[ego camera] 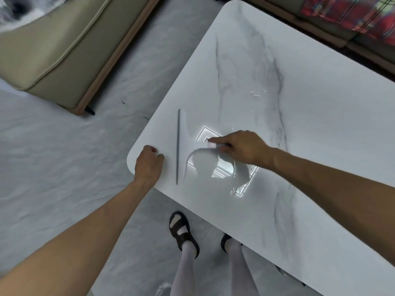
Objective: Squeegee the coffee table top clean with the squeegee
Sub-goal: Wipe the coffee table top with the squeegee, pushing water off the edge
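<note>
The squeegee [183, 149] is white with a long grey blade and lies flat on the white marble coffee table [310, 129], close to the table's near-left corner. Its blade runs parallel to the short edge, and its handle points right. My right hand [241, 148] pinches the end of that handle with fingertips and thumb. My left hand [148, 162] rests on the table's corner just left of the blade, fingers curled, holding nothing. A few small wet specks [256, 95] glint farther up the top.
A beige sofa [53, 50] stands on the floor to the far left, and a cushion with a red plaid cover [352, 16] lies beyond the table's far edge. My sandalled feet [181, 231] stand against the table's near long edge. A ceiling light's reflection glares beside the handle.
</note>
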A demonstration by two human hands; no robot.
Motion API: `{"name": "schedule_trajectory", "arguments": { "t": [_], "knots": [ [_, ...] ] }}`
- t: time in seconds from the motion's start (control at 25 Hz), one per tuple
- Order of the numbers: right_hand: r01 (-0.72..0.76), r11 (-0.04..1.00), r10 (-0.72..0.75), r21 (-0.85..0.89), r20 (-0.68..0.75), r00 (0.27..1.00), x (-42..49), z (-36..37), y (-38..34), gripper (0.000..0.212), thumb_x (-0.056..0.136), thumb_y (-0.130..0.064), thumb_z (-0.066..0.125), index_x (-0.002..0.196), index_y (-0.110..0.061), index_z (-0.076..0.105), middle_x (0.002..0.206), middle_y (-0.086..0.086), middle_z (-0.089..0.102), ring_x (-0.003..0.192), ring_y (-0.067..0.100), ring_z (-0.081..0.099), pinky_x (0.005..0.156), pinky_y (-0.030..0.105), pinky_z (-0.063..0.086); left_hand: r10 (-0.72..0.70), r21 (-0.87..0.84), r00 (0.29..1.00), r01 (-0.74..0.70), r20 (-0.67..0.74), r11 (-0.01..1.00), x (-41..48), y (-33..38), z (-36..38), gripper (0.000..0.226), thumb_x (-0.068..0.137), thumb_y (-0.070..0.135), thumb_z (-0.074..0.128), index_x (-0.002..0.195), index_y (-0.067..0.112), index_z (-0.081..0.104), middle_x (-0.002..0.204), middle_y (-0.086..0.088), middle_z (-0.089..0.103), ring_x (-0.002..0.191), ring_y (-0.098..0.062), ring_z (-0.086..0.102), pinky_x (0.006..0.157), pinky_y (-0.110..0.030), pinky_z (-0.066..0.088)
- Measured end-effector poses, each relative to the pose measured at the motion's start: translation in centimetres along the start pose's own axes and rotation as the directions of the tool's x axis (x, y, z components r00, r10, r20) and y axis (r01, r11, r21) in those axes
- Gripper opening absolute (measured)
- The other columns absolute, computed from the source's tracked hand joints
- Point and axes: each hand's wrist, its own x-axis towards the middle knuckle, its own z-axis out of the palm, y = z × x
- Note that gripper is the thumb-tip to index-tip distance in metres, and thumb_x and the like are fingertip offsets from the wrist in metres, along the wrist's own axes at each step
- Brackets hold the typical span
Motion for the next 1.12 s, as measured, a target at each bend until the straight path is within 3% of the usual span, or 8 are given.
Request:
{"name": "schedule_trajectory", "arguments": {
  "t": [0.16, 0.28, 0.4, 0.52, 0.64, 0.76, 0.92, 1.12],
  "knots": [
    [-0.205, 0.978, 0.207, 0.022, -0.082, 0.975, -5.1, -3.2, 7.5, 0.037, 0.097, -0.044, 0.042, 0.13, -0.059, 0.045, 0.121, -0.014, 0.067, 0.107, 0.023, 0.062, 0.082, 0.032, 0.045, 0.083, -0.004, 0.995, -0.083, 0.054, 0.997, 0.2, 2.8, 2.1, 0.039, 0.094, 0.024, 0.055, 0.13, 0.012, 0.048, 0.13, -0.007, 0.056, 0.114, -0.027, 0.055, 0.087, -0.031, 0.041],
    [-0.344, 0.939, 0.343, 0.014, -0.136, 0.929, -9.6, -5.6, 10.8, 0.035, 0.096, -0.051, 0.038, 0.129, -0.062, 0.044, 0.124, -0.016, 0.065, 0.105, 0.024, 0.061, 0.073, 0.029, 0.039, 0.108, 0.022, 0.987, -0.112, 0.12, 0.993, 0.8, 4.7, 3.2, 0.064, 0.084, 0.019, 0.07, 0.139, 0.01, 0.039, 0.141, -0.009, 0.047, 0.124, -0.028, 0.049, 0.097, -0.035, 0.041],
    [-0.345, 0.937, 0.349, 0.059, -0.193, 0.917, -10.0, -8.2, 11.1, 0.033, 0.095, -0.057, 0.037, 0.127, -0.064, 0.043, 0.122, -0.019, 0.065, 0.107, 0.022, 0.061, 0.078, 0.032, 0.045, 0.188, 0.287, 0.971, -0.224, 0.147, 0.932, 1.9, 6.3, 4.7, 0.103, 0.073, 0.03, 0.082, 0.15, 0.006, 0.018, 0.155, -0.02, 0.021, 0.144, -0.036, 0.024, 0.116, -0.042, 0.027],
    [-0.294, 0.931, 0.348, 0.218, -0.279, 0.895, -3.3, -10.5, 10.1, 0.036, 0.096, -0.054, 0.039, 0.132, -0.05, 0.048, 0.114, -0.005, 0.069, 0.104, 0.026, 0.063, 0.087, 0.038, 0.049, 0.187, 0.551, 0.972, -0.234, 0.141, 0.801, 2.9, 7.2, 7.0, 0.128, 0.071, 0.046, 0.081, 0.153, 0.005, -0.009, 0.156, -0.033, -0.007, 0.145, -0.052, 0.0, 0.12, -0.05, 0.012],
    [-0.288, 0.899, 0.386, 0.331, -0.287, 0.876, 4.3, -11.7, 9.5, 0.038, 0.099, -0.045, 0.038, 0.132, -0.034, 0.051, 0.112, 0.004, 0.068, 0.104, 0.033, 0.061, 0.093, 0.042, 0.047, 0.198, 0.673, 0.971, -0.235, 0.133, 0.701, 3.9, 7.6, 8.4, 0.132, 0.068, 0.057, 0.077, 0.152, 0.001, -0.008, 0.152, -0.042, -0.004, 0.14, -0.061, 0.006, 0.117, -0.054, 0.019],
    [-0.289, 0.912, 0.371, 0.291, -0.28, 0.886, 5.4, -10.6, 10.2, 0.041, 0.1, -0.039, 0.036, 0.139, -0.03, 0.046, 0.119, 0.007, 0.066, 0.108, 0.037, 0.058, 0.091, 0.038, 0.044, 0.172, 0.705, 0.966, -0.26, 0.195, 0.66, 4.5, 7.5, 7.9, 0.129, 0.071, 0.055, 0.076, 0.151, -0.001, -0.009, 0.15, -0.045, -0.004, 0.138, -0.064, 0.008, 0.116, -0.053, 0.022],
    [-0.354, 0.907, 0.404, 0.227, -0.235, 0.884, -2.1, -7.5, 12.3, 0.041, 0.101, -0.038, 0.035, 0.142, -0.039, 0.041, 0.115, 0.007, 0.069, 0.102, 0.038, 0.06, 0.079, 0.035, 0.04, 0.123, 0.695, 0.963, -0.259, 0.241, 0.67, 4.6, 8.1, 7.4, 0.127, 0.073, 0.052, 0.076, 0.151, -0.001, -0.01, 0.15, -0.045, -0.007, 0.138, -0.064, 0.006, 0.115, -0.054, 0.022],
    [-0.49, 0.856, 0.504, 0.166, -0.062, 0.861, -13.1, -6.5, 12.4, 0.041, 0.101, -0.043, 0.033, 0.141, -0.044, 0.039, 0.096, 0.0, 0.071, 0.088, 0.031, 0.063, 0.079, 0.038, 0.049, 0.066, 0.661, 0.959, -0.238, 0.274, 0.712, 4.5, 8.9, 6.9, 0.121, 0.078, 0.041, 0.076, 0.151, 0.001, -0.011, 0.151, -0.042, -0.012, 0.139, -0.063, 0.0, 0.116, -0.054, 0.019]
  ]
}}
